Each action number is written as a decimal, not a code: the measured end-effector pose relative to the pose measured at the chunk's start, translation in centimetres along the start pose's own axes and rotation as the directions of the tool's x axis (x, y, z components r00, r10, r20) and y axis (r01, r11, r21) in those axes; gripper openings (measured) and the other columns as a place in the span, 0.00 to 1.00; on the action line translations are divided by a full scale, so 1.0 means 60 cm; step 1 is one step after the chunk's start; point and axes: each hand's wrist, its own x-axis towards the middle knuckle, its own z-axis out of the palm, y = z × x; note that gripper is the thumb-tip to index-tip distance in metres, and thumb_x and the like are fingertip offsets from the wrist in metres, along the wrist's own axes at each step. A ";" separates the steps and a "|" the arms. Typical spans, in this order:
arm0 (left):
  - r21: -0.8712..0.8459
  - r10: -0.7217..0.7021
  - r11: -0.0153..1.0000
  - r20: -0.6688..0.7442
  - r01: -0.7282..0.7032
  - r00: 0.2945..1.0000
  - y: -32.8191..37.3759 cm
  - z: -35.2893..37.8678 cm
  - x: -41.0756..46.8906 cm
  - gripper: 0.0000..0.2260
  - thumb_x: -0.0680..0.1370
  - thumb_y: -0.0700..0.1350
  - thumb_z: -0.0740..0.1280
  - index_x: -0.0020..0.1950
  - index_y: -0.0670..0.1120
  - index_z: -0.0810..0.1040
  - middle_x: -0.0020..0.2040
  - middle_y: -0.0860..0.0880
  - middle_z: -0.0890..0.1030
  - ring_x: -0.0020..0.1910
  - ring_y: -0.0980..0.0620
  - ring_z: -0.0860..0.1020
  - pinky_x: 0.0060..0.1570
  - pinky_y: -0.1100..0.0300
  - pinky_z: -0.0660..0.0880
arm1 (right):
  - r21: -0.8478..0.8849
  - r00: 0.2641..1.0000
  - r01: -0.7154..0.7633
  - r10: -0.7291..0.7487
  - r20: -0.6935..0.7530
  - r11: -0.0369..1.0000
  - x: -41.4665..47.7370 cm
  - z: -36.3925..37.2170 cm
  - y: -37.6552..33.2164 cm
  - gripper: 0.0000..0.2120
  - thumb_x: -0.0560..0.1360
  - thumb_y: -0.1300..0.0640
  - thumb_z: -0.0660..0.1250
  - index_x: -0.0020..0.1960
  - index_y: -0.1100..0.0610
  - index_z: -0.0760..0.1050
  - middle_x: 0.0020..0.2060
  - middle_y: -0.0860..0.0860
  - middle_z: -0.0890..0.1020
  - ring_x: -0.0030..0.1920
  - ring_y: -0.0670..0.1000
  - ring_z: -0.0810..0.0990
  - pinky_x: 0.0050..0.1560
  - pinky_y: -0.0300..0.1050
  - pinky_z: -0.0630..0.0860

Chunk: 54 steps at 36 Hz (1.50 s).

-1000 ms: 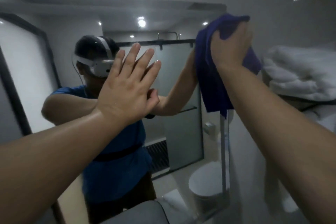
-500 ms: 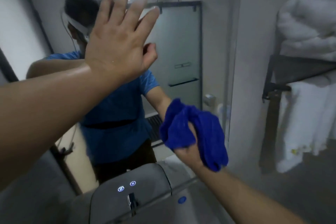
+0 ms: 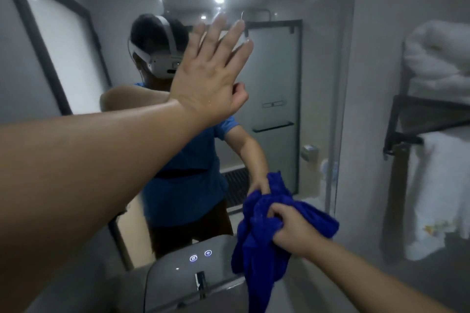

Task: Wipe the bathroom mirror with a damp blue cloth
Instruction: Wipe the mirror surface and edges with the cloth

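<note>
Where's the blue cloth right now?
Head view, lower right: the blue cloth is bunched in the right hand, low in front of the mirror.

Grey wall (image 3: 376,58); black rack (image 3: 412,119) at right, white towels (image 3: 437,58) folded above, hanging below.

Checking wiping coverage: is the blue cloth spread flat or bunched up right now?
Bunched up. The right hand grips the blue cloth as a crumpled wad, with loose folds hanging below the fist.
</note>
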 end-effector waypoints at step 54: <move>-0.271 -0.693 0.611 0.271 0.744 0.668 -0.117 -0.062 -0.396 0.49 0.77 0.52 0.66 0.84 0.63 0.32 0.85 0.55 0.30 0.84 0.44 0.28 0.82 0.40 0.37 | -0.568 0.280 0.791 -0.960 0.005 0.227 0.182 -0.017 -0.534 0.05 0.69 0.61 0.65 0.42 0.54 0.78 0.43 0.52 0.80 0.47 0.60 0.77 0.48 0.55 0.70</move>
